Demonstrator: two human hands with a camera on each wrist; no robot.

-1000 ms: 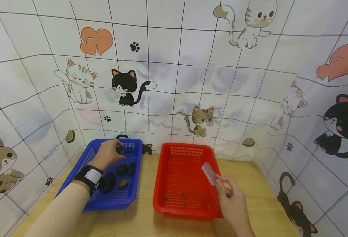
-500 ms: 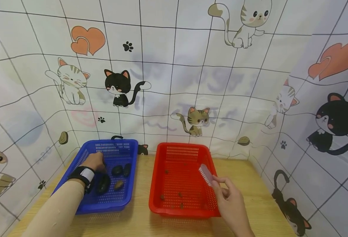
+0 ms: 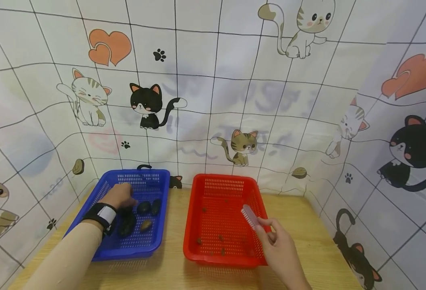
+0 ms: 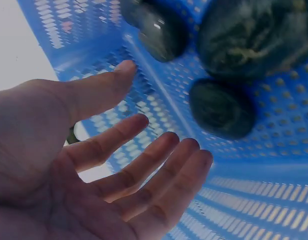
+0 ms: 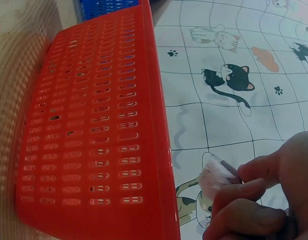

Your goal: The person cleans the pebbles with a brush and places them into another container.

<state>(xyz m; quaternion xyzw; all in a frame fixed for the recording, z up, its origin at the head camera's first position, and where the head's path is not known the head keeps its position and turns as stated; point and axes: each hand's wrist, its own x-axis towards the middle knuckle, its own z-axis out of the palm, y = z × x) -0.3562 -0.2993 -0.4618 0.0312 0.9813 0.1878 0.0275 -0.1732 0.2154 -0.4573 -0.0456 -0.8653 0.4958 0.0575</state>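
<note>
My left hand [image 3: 119, 196] is inside the blue basket [image 3: 155, 241], over its left side. In the left wrist view the fingers [image 4: 164, 150] are spread and relaxed, holding nothing. Beyond the fingertips lie smooth dark green stones, one large stone [image 4: 251, 37] and a smaller stone [image 4: 223, 107] beside it. Several dark stones [image 3: 144, 208] and one brownish stone [image 3: 145, 225] rest on the basket floor. My right hand [image 3: 280, 245] pinches a small brush [image 3: 250, 216] by its end, at the right side of the red basket [image 3: 213, 221]. White bristles [image 5: 214, 179] face left.
Small dark bits [image 3: 220, 238] are scattered on the red basket's floor. Both baskets stand side by side on a wooden table [image 3: 173, 225], a gap between them. Behind rises a white cat-print sheet [image 3: 198, 100], which also encloses both sides.
A second ago my left hand held a dark stone up over the blue basket; it lowered to the basket's left side and now holds nothing. The brush has shifted slightly.
</note>
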